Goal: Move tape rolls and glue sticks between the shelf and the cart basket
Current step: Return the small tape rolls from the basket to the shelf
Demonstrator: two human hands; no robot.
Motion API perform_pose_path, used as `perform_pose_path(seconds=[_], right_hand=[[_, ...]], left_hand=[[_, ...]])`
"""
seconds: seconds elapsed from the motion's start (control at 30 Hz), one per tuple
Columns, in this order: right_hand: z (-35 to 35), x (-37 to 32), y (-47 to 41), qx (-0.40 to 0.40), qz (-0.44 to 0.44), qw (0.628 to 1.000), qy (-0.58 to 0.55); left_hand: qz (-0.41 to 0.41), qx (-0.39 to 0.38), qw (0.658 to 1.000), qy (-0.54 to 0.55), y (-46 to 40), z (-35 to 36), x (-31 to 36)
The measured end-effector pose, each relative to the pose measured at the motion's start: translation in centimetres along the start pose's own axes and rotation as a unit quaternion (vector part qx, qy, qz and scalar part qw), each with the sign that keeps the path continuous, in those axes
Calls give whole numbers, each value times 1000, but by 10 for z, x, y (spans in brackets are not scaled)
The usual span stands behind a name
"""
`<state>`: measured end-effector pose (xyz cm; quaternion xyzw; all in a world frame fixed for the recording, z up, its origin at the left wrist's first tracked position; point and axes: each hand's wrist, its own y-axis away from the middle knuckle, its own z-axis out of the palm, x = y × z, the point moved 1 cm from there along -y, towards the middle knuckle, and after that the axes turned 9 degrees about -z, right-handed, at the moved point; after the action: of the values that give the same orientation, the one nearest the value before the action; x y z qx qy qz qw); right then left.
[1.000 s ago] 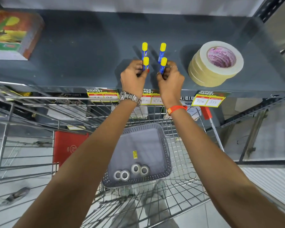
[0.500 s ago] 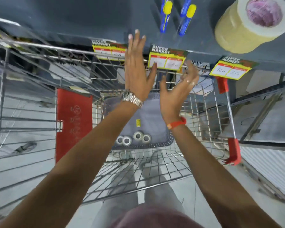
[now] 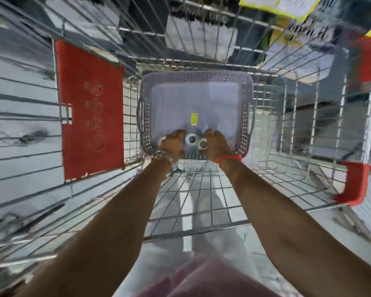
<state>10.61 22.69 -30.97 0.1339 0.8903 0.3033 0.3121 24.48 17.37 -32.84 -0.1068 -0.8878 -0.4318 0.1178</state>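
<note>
A grey perforated plastic basket (image 3: 193,76) sits in the wire cart (image 3: 204,190). Two small white tape rolls (image 3: 191,139) lie side by side at the basket's near edge. My left hand (image 3: 173,144) is down in the basket just left of them, fingers curled downward. My right hand (image 3: 216,146) is just right of them, curled the same way. Each hand covers the spot beside the visible rolls, so what is under the fingers is hidden. The picture is blurred. The shelf top, glue sticks and big tape roll are out of view.
A red flap (image 3: 90,110) hangs on the cart's left side. Red handle ends (image 3: 354,185) stick out at the right. Yellow price labels (image 3: 283,5) on the shelf edge show at the top. The basket floor carries a small yellow sticker (image 3: 194,119).
Both hands let go of the glue sticks on the shelf, came away open, and dropped into the basket at the tape rolls. The view swung down from the shelf to the cart.
</note>
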Motion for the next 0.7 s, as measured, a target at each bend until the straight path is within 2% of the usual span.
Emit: perform_pose_path(seconds=[0.27,0.43,0.7], right_hand=[[25,10,-21,26,62,997,44],[31,11,-26,44,32,996,68],[8,12,-15,60,58,996,12]], left_hand=[[29,50,993,-105,-24,20,7],[45,80,989,-118,-38,32,7],[53,39,994,-89,-28,2,14]])
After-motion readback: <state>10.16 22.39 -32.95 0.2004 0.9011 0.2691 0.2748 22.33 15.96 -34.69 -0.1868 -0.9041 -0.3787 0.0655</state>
